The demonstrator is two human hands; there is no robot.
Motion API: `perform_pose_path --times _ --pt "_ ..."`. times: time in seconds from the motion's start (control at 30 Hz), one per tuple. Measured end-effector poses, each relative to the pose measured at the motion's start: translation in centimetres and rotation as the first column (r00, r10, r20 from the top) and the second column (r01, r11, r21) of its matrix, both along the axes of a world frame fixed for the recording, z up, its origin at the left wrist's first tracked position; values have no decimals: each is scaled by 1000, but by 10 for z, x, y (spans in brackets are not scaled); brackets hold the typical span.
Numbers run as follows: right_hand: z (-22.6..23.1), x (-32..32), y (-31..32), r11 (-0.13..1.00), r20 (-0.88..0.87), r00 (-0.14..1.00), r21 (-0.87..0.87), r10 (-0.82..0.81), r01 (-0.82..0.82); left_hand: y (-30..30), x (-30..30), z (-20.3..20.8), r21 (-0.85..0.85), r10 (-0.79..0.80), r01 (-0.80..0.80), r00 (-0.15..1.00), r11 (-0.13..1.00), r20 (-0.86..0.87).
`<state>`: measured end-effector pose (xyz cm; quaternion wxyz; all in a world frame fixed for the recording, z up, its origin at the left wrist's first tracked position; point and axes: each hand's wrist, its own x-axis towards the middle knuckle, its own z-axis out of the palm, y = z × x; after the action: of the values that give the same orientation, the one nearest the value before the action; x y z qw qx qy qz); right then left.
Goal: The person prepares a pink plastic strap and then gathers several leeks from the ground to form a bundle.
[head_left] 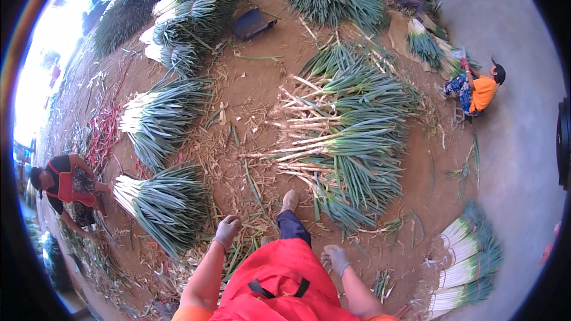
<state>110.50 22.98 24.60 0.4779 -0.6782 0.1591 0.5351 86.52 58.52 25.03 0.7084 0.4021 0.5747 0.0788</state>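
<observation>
My left hand (227, 231), in a pale glove, hangs beside the red apron (279, 273) with its fingers loosely bent and nothing seen in it. On the other side hangs my right hand (336, 259), also gloved, fingers slightly curled and no object visible in them. Both hands are apart from the green onions. A big heap of untrimmed green onions (357, 137), roots pointing left, lies on the ground ahead and to the right. Nearest my left hand is a fanned bundle of cleaned green onions (166, 205); a similar bundle (163, 116) lies beyond it.
Tied white-stemmed bundles (470, 261) lie at the lower right. More bundles (184, 18) and a dark blue scoop-like container (251, 25) are farther off. One person (65, 187) bends at the left; another in orange (480, 90) sits at the right. Leaf scraps (238, 160) litter the earth floor.
</observation>
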Motion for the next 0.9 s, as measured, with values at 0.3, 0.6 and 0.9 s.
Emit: perform_pose_path --times 0.3,0.6,0.9 --pt "-7 124 177 998 119 993 -57 -11 18 64 -20 -51 209 -226 361 847 909 -481" --pt "1 147 277 965 123 969 -125 -213 228 217 30 -19 85 -365 551 653 830 -663" --pt "-18 29 326 813 -2 831 -211 -556 543 403 166 -21 265 -707 925 378 271 -598"
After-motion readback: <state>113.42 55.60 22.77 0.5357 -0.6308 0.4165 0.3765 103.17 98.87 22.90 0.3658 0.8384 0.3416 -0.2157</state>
